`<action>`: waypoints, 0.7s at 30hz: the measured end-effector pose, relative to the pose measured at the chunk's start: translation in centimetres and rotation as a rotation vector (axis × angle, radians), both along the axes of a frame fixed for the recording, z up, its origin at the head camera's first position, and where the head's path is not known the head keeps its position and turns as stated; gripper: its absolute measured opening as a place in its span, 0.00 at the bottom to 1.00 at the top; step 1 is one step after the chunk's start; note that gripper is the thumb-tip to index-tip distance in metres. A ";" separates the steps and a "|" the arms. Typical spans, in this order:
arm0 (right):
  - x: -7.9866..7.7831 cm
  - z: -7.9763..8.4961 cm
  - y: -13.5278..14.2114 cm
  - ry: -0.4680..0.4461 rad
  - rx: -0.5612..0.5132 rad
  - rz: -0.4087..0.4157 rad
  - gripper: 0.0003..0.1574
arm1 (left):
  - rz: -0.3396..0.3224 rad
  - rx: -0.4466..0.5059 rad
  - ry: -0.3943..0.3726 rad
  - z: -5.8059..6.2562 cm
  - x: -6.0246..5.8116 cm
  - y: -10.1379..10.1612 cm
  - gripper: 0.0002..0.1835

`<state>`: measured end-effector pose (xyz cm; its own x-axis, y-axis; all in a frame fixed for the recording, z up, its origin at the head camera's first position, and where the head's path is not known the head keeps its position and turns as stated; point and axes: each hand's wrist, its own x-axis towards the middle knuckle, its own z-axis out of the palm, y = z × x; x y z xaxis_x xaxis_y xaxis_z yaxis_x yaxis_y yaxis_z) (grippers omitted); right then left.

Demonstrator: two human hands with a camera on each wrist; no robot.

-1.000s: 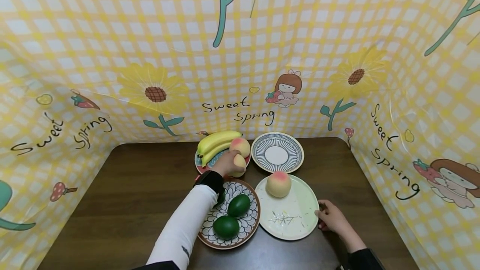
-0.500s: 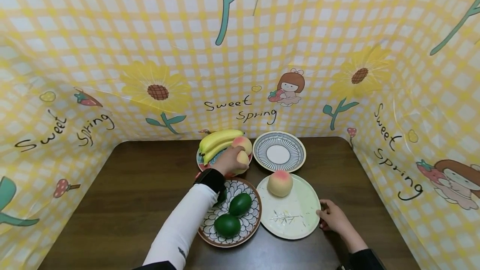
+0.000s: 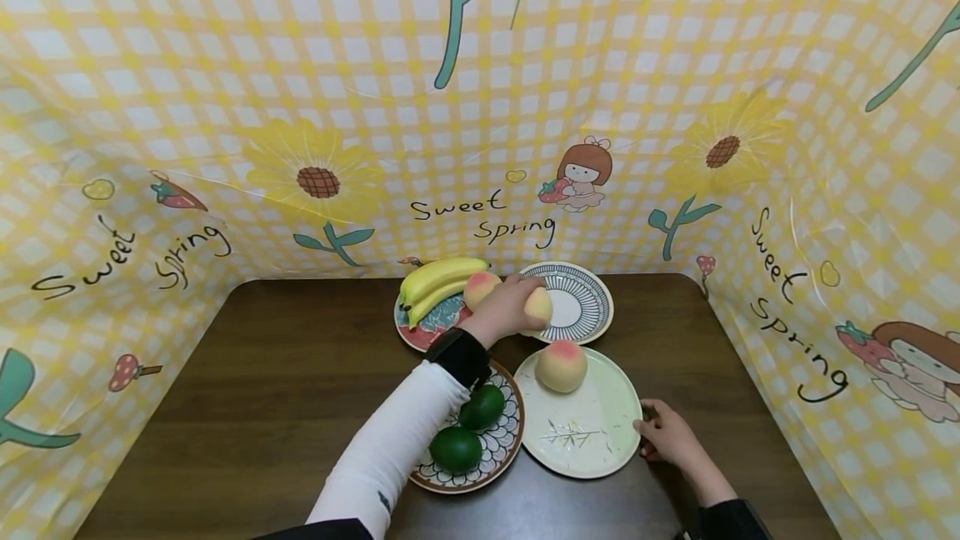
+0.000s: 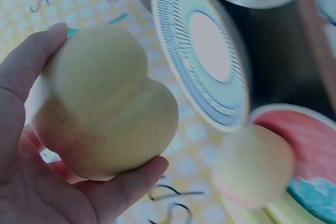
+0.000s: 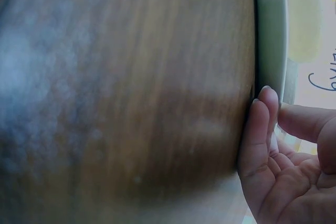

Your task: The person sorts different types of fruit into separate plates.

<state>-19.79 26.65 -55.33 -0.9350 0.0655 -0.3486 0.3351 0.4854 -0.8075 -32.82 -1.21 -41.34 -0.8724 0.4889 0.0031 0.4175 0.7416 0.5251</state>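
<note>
My left hand [image 3: 501, 308] grips a peach [image 4: 105, 103], thumb on one side and fingers on the other. In the head view that peach overlaps the left part of a blue-striped plate [image 3: 596, 307]. Behind the left hand, a second peach [image 3: 478, 287] sits beside a bunch of bananas [image 3: 442, 283] on a red-and-blue plate [image 3: 408, 333]. My right hand [image 3: 671, 442] pinches the right rim of a pale green plate [image 3: 547, 427]; the right wrist view shows thumb above and fingertips below the rim. Another peach [image 3: 562, 367] stands on that plate's far side.
Left of the green plate, a brown-rimmed flower-patterned plate [image 3: 507, 440] holds dark green egg-shaped fruits [image 3: 456, 450], partly hidden by my left forearm. The plates stand close together on a dark wooden table [image 3: 285, 390]. A yellow checked cloth [image 3: 465, 132] walls the back and sides.
My left hand has lifted the peach off the red-and-blue plate and moved right, toward the blue-striped plate. The right hand stays at the green plate's rim.
</note>
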 end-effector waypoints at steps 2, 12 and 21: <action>0.0 -0.1 0.0 0.002 -0.004 0.002 0.29 | -0.021 -0.011 0.016 0.4 0.2 1.0 0.37; 0.0 0.3 0.1 0.018 -0.012 0.019 0.29 | -0.137 -0.048 0.065 0.7 2.9 6.6 0.37; 0.1 0.2 0.1 0.008 -0.017 0.021 0.30 | -0.269 -0.093 0.120 -0.6 4.9 9.4 0.36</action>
